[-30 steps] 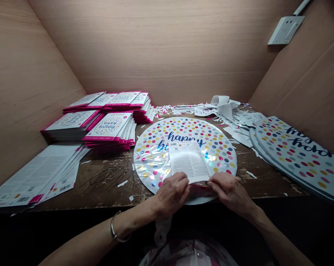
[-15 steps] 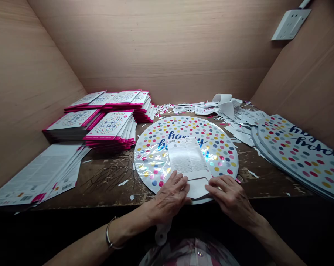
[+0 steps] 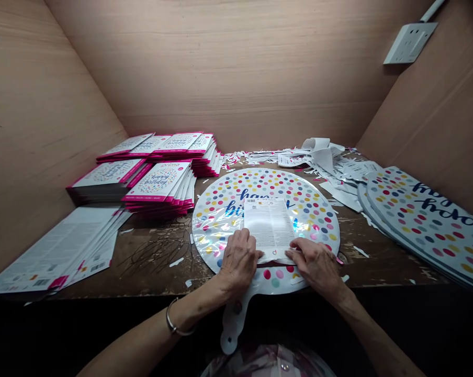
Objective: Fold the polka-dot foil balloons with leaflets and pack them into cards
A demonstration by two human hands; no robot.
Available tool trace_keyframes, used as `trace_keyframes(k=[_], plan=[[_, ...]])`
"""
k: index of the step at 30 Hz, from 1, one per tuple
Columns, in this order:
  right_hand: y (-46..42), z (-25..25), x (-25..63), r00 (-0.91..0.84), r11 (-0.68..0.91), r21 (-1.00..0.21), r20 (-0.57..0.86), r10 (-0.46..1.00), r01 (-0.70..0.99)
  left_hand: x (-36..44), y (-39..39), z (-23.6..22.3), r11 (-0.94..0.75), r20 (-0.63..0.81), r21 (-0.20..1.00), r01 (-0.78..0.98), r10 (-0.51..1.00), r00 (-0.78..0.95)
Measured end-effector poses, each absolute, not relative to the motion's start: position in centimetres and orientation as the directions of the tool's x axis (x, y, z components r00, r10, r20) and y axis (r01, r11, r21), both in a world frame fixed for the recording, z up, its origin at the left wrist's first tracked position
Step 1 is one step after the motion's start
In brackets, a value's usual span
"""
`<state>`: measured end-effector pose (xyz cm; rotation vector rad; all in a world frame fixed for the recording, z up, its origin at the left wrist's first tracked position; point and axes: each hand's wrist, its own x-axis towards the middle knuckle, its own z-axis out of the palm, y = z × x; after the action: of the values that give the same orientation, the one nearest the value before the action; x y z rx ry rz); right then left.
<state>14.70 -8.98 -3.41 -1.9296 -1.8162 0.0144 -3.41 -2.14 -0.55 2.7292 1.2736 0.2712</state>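
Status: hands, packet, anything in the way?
Left hand and right hand gripping packet at near edge. Packet over balloon. Scraps beside balloon, none on packet.

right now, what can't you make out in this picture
All in the head view:
Middle of the foil balloon's lettering: covered by the printed packet.
Printed packet's fine text: too small.
Left hand's fingertips: mostly hidden by its own curled fingers.
Balloon stack's outer side: cut off by the right edge.
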Motion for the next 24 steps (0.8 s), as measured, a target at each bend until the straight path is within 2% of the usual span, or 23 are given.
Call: trace_keyframes(k=[4,7,10,12,14,16,20,24], plan=[[-9.0,-3.6,14.6,0.127,-0.022,-0.331,0.299,0.946,0.943,-3.5,-1.9,-1.4,-0.668,0.145,0.095,0.738,0.743,0.654],[-9.1,-3.5,15.0,0.112,0.006,-0.390,0.280,0.954,0.921,-3.6,-2.1,-1.4,-0.677,0.191,0.093,0.730,0.731,0.655],[-9.6,-3.3,15.4,0.008,0.141,-0.464,0.304,0.953,0.875,-3.8,-2.5,-1.1,-0.750,0.324,0.122,0.650,0.649,0.688],[-10.0,-3.3,15.4,-0.135,0.291,-0.436,0.353,0.926,0.852,-4.0,-2.9,-1.1,-0.831,0.355,0.155,0.534,0.551,0.755],[-10.3,-3.3,15.1,-0.263,0.422,-0.382,0.402,0.877,0.822,-4.2,-3.2,-1.3,-0.892,0.324,0.185,0.413,0.452,0.831],[-10.7,-3.4,14.6,-0.316,0.483,-0.347,0.439,0.841,0.804,-4.5,-3.5,-1.5,-0.920,0.281,0.187,0.345,0.386,0.878],[-10.9,-3.3,13.9,-0.316,0.495,-0.318,0.475,0.821,0.809,-4.9,-3.5,-1.7,-0.930,0.230,0.206,0.304,0.347,0.909],[-10.8,-3.1,14.0,-0.287,0.460,-0.327,0.458,0.841,0.825,-4.9,-3.2,-1.5,-0.909,0.223,0.275,0.314,0.377,0.899]])
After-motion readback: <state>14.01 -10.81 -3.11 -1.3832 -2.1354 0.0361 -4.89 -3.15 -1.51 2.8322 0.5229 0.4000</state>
